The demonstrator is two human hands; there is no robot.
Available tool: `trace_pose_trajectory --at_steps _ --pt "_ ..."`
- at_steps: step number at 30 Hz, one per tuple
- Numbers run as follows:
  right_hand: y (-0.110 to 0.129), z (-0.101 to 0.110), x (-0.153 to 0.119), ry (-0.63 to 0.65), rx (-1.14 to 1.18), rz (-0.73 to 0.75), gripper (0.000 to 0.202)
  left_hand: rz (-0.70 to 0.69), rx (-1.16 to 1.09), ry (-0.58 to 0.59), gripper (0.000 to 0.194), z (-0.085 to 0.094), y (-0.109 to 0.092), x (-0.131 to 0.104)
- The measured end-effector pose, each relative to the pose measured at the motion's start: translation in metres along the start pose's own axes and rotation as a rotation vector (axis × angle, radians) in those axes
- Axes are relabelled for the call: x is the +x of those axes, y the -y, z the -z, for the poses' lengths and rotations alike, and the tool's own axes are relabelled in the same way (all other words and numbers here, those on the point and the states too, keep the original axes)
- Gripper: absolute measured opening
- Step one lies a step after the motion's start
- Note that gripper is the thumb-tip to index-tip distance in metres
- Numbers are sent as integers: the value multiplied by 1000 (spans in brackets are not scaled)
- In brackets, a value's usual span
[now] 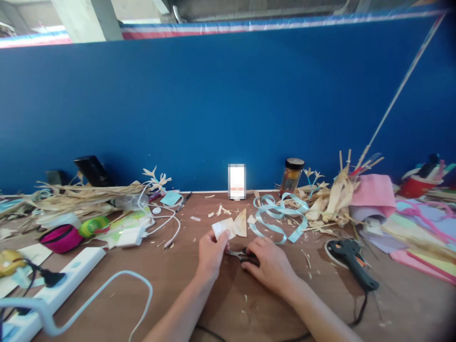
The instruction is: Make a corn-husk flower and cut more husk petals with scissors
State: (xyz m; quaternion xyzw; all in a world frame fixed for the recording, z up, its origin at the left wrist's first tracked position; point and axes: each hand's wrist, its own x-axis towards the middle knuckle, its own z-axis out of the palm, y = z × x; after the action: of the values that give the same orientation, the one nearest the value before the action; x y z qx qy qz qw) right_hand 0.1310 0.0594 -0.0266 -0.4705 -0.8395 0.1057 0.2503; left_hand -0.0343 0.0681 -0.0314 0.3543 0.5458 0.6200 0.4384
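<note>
Husk piece: a small pale square of dried husk [221, 228], held upright just above the counter at centre, near the front edge of the clutter.
Left hand: left hand [211, 253] closed in a pinch on the lower edge of the husk piece, thumb and fingers pressed together.
Scissors: small scissors [242, 255] lying low over the counter between the two hands, blades pointing toward the left hand, handles under the right.
Right hand: right hand [269, 262] curled down over the scissors handles, fingers bent around them; blades look nearly closed.
Second husk piece: a triangular tan husk piece [241, 223] just beside the held one, to its right.
Ribbon: light blue ribbon [280, 221] in loose loops, just behind the right hand.
Glue gun: black glue gun [351, 256] lying on the counter to the right, cord trailing toward the near edge.
Jar: dark-lidded jar [292, 175] standing against the blue partition [213, 104].
Husk pile: dried husks [331, 199] heaped right of the ribbon; another long bundle [81, 194] at left.
Power strip: white power strip [60, 289] at far left, plug inserted, white cable looping forward.
Counter: brown wood counter [171, 275], scattered with husk trimmings.
</note>
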Motion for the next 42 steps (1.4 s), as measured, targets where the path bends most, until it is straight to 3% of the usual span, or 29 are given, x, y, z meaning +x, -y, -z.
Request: trace_pose_trajectory --at_steps 11,19,23,28,31,36,39,42 --pt "0 -4 4 116 -259 80 5 -2 -50 -66 25 1 -8 3" --pt "-5 -1 5 27 107 -197 14 -30 -171 -259 31 8 -14 12" --pt "0 0 3 9 136 -153 13 6 -193 -244 29 9 -14 13" --pt "21 -7 -3 47 -55 5 22 14 -210 -195 31 6 -12 12" --pt "25 -10 -4 76 -127 -3 20 3 -204 -161 32 5 -11 11" --pt "9 -2 -1 161 -109 -66 16 -24 -194 -151 32 6 -12 9" --pt "1 3 1 126 13 -126 18 -20 -181 -175 30 8 -14 10" --pt "-1 0 3 96 410 -233 18 -7 -204 -213 27 8 -14 12"
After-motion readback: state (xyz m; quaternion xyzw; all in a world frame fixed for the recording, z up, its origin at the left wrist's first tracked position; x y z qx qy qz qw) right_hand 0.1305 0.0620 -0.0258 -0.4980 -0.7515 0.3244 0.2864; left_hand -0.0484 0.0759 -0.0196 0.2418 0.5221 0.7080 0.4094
